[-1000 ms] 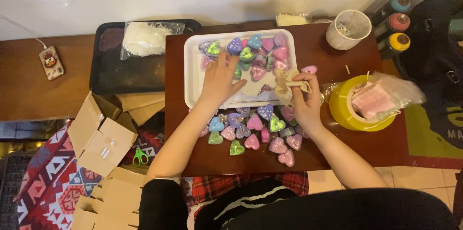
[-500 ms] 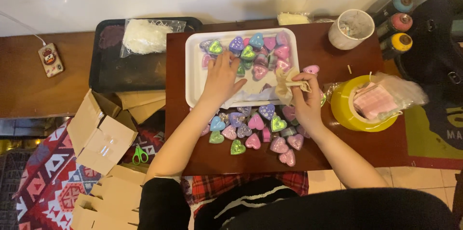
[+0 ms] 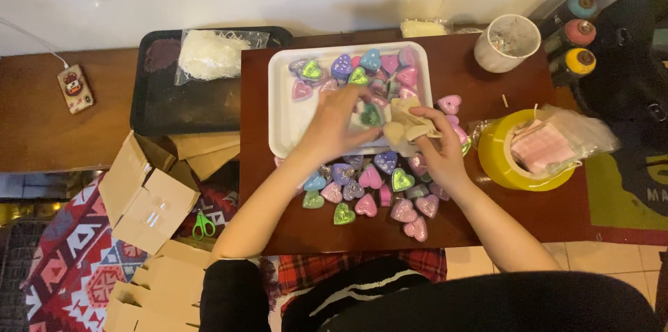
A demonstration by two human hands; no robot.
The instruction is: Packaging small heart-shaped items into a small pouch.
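Reaching over the white tray (image 3: 282, 106), the left hand (image 3: 334, 127) closes its grip on a green heart-shaped piece (image 3: 369, 115) at the tray's near edge, while the right hand (image 3: 435, 147) pinches a crumpled beige cloth (image 3: 403, 123) just beside it — the step looks like wiping or handling one heart at a time. Any next move calls for a light, steady hold, since the hearts are small and crowd one another. The tray holds a cluster of pink, purple, blue and green hearts along its far edge; a second batch (image 3: 376, 189) lies loose along the desk's near edge. At the right edge, a yellow tub (image 3: 497, 161) holds a clear bag of pinkish squares; a white cup (image 3: 508, 43) stands at the far right — its contents unclear.
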